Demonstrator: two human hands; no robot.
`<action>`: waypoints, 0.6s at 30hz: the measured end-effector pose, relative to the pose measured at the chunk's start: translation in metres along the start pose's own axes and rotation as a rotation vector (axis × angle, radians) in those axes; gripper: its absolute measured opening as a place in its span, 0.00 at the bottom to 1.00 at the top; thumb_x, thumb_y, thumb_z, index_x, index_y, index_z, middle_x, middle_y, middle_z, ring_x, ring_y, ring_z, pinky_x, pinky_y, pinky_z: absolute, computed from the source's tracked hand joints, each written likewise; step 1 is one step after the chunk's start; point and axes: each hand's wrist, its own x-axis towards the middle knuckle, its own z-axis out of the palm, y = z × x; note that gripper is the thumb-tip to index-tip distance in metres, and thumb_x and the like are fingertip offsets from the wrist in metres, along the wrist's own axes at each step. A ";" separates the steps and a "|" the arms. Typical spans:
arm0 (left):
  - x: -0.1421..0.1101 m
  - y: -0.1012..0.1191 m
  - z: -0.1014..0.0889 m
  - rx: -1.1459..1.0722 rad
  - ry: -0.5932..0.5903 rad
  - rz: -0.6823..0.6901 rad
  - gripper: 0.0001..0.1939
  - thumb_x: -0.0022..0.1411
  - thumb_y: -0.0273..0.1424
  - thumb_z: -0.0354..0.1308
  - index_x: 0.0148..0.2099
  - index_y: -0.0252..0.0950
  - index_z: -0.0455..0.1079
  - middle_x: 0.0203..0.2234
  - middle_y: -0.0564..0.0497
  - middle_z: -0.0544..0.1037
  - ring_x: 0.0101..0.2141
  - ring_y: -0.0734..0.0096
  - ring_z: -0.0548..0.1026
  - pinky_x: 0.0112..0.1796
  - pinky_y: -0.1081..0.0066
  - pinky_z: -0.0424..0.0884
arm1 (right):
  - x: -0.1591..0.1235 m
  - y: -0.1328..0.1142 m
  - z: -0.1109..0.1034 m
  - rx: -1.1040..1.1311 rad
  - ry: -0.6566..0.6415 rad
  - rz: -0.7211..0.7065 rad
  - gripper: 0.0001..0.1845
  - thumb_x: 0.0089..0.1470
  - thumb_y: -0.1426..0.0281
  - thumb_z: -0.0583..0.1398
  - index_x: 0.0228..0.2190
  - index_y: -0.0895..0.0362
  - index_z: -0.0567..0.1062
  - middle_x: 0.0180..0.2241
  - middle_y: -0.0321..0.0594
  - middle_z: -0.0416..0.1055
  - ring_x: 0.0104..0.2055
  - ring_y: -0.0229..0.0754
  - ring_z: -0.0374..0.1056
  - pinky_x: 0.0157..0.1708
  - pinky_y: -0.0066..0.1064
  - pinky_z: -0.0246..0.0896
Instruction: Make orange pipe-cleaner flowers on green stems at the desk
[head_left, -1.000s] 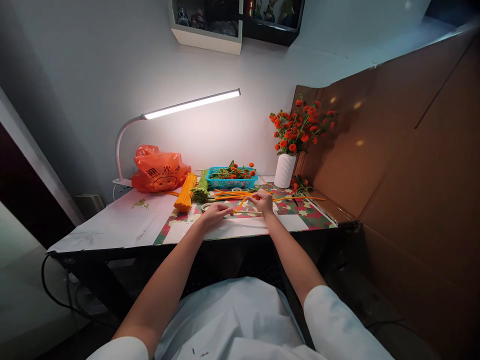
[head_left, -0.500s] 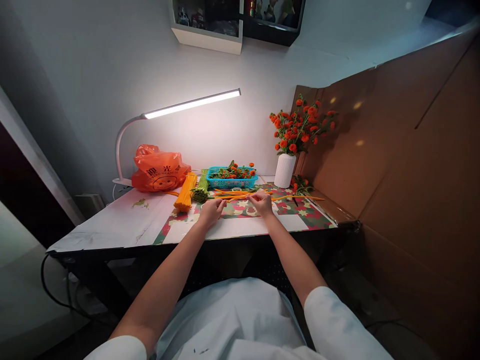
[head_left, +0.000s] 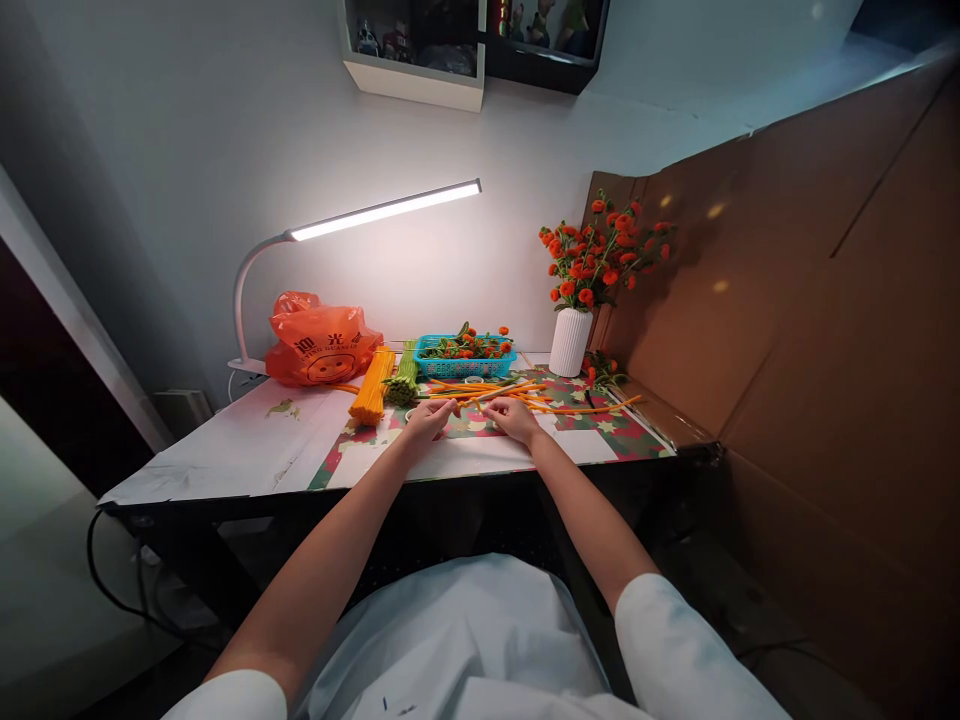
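My left hand (head_left: 430, 420) is closed in a pinch over the front of the table, fingertips on an orange pipe cleaner (head_left: 469, 403). Opposite it, my right hand (head_left: 513, 418) pinches the same orange strand, and a long end trails off to the right. Only a short gap separates the two sets of fingertips. Just behind the hands lie several loose orange pipe cleaners (head_left: 525, 390). To the left are a thick orange bundle (head_left: 373, 388) and a green bundle (head_left: 404, 375) of pipe cleaners.
A blue basket (head_left: 465, 368) of small orange flowers stands at the back. Right of it is a white ribbed vase (head_left: 571, 342) with orange flowers. A red plastic bag (head_left: 322, 340) and a desk lamp (head_left: 382, 210) are on the left. A cardboard wall (head_left: 810, 290) borders the right.
My right hand has moved slightly left and down, closer to my left hand. The orange strand between the fingertips now shows more clearly, and its right end has shifted a little left.
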 end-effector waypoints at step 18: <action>-0.006 0.006 0.001 0.006 -0.147 -0.035 0.25 0.53 0.54 0.55 0.27 0.34 0.70 0.14 0.60 0.47 0.17 0.79 0.44 0.22 0.71 0.39 | 0.008 0.005 -0.012 -0.069 0.470 -0.015 0.22 0.44 0.48 0.62 0.20 0.55 0.72 0.23 0.38 0.70 0.29 0.41 0.64 0.29 0.30 0.58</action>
